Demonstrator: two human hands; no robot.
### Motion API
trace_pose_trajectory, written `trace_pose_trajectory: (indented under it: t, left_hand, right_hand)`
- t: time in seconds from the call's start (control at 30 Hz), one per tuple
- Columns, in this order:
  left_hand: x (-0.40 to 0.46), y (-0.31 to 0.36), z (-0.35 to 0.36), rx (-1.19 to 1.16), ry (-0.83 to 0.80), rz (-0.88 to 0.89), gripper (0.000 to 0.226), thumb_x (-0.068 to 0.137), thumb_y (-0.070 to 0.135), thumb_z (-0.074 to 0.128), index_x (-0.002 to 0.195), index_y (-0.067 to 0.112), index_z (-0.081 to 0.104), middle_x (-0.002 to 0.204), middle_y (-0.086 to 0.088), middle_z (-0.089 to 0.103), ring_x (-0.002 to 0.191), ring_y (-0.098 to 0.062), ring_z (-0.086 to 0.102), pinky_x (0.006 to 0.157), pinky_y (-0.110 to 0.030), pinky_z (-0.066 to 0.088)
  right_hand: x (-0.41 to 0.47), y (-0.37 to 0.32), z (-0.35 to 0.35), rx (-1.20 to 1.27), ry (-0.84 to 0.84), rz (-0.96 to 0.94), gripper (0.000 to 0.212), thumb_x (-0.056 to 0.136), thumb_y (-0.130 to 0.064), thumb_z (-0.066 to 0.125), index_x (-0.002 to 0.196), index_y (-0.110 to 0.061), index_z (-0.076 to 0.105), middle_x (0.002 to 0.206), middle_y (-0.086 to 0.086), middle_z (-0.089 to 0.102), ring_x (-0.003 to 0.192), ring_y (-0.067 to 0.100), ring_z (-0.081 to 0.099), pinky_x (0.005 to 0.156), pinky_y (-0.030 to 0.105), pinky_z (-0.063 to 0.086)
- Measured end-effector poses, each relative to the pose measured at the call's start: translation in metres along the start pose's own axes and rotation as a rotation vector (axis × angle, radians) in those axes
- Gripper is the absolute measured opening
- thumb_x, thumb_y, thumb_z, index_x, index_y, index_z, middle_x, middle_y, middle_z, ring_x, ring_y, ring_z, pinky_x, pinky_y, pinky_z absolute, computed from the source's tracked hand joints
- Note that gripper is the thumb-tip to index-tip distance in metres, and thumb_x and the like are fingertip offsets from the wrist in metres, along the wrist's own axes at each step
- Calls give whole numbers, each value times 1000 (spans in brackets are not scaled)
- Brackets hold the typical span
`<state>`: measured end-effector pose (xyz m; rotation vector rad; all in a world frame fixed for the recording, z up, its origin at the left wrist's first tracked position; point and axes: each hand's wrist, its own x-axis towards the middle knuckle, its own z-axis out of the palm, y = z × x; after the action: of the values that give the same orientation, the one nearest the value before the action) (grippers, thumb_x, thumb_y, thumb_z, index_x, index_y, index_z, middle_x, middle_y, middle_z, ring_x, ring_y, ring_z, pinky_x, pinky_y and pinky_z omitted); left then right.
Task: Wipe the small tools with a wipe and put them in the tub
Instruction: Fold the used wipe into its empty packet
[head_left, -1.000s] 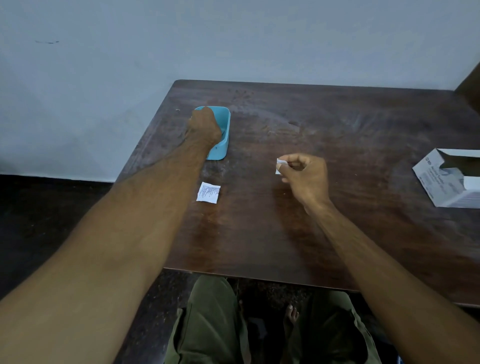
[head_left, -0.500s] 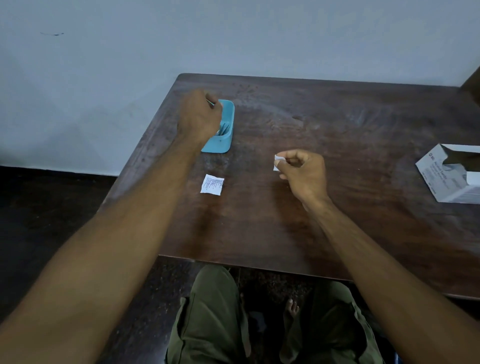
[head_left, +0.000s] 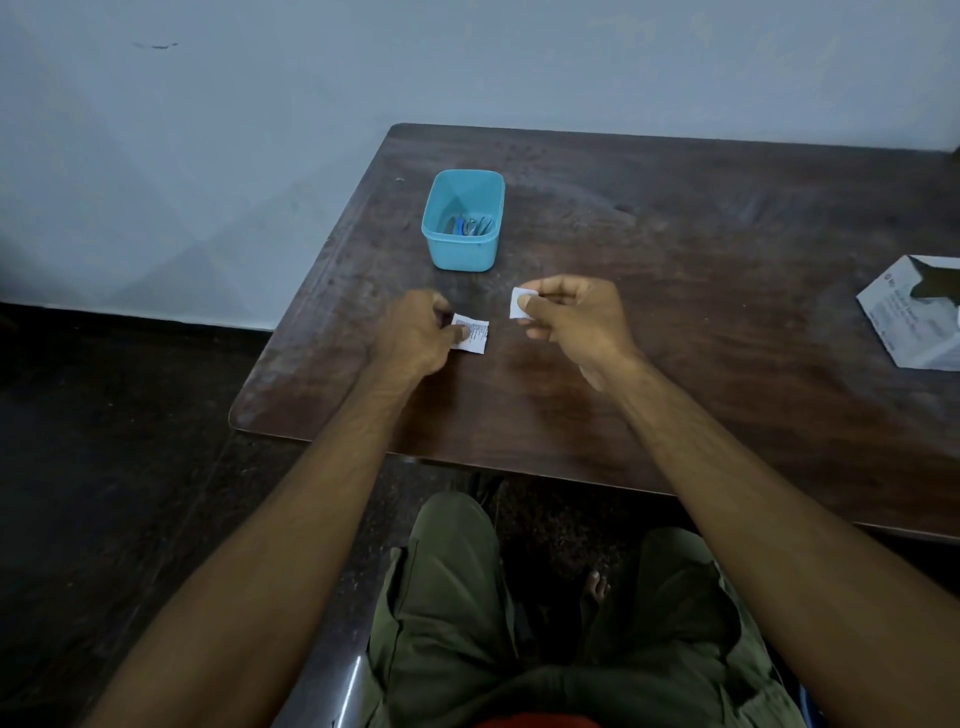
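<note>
The sachet (head_left: 471, 336) is lying flat on the desk (head_left: 675, 270), showing rows of fine print too small to read. The left hand (head_left: 415, 335) is pinching its left edge with curled fingers, covering that side. The right hand (head_left: 571, 317) is pinching the wipe (head_left: 519, 304), a small white square, just above the desk; a thumb is hiding part of it. The tub (head_left: 462, 221) is sitting just beyond both hands, with the tools (head_left: 467, 226) lying inside: thin metal pieces and one blue part, too dim to tell apart. The box (head_left: 914, 317) at the right edge is being cut off by the frame, its grey print blurred and unreadable.
</note>
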<state>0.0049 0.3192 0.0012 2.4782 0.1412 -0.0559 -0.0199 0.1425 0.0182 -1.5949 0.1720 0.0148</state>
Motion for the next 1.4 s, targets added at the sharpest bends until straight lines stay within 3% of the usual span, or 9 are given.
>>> trace_pose_trajectory:
  t: [0.23, 0.4, 0.57, 0.7, 0.87, 1.23, 1.4]
  left_hand:
    - [-5, 3, 8, -79, 30, -8, 12, 81, 22, 74, 84, 21, 62, 92, -1, 70, 85, -17, 65, 79, -33, 52]
    - [-16, 10, 1, -539, -34, -125, 10, 84, 16, 71, 86, 15, 61, 84, -3, 69, 65, -9, 61, 57, -22, 52]
    - [-31, 19, -6, -866, -132, -109, 4, 88, 9, 65, 88, 13, 65, 89, -5, 69, 78, -14, 68, 66, -24, 58]
    - [-36, 27, -7, -905, -150, -68, 9, 91, 8, 62, 93, 12, 69, 91, -6, 70, 78, -13, 68, 64, -22, 56]
    - [-41, 30, -5, -985, -136, -105, 12, 92, 7, 59, 97, 8, 69, 94, -8, 70, 82, -15, 69, 65, -23, 57]
    - [-54, 41, 0, -1134, -194, -76, 14, 91, 6, 60, 103, 3, 66, 98, -10, 71, 86, -15, 69, 74, -24, 58]
    - [-55, 44, -1, -1084, -187, -36, 16, 85, -4, 64, 99, 2, 64, 86, -10, 67, 79, -14, 67, 70, -22, 57]
  right_hand:
    - [-9, 4, -1, 14, 7, 52, 13, 86, -4, 67, 80, -16, 68, 74, 3, 70, 62, 9, 67, 56, 19, 53]
    - [-13, 0, 0, -8, -63, 64, 9, 87, -11, 68, 85, -19, 71, 81, -2, 72, 71, 6, 65, 58, 20, 49]
    - [-16, -5, 5, -86, -150, -27, 8, 85, -14, 70, 86, -21, 74, 83, -8, 72, 70, -1, 61, 59, 14, 43]
    - [-18, -7, 6, -123, -141, -69, 10, 82, -12, 73, 88, -20, 74, 87, -3, 73, 74, 3, 63, 66, 18, 46]
    - [-21, -8, 8, -139, -73, -128, 8, 83, -10, 73, 90, -14, 74, 85, 2, 72, 69, 6, 61, 55, 18, 47]
    - [-29, -11, 1, -39, 30, -161, 11, 80, -2, 73, 89, -9, 70, 75, -1, 68, 62, 5, 64, 52, 20, 52]
    - [-27, -13, -4, -50, 54, -157, 30, 77, -3, 76, 101, -11, 60, 80, 6, 68, 67, 13, 66, 53, 24, 54]
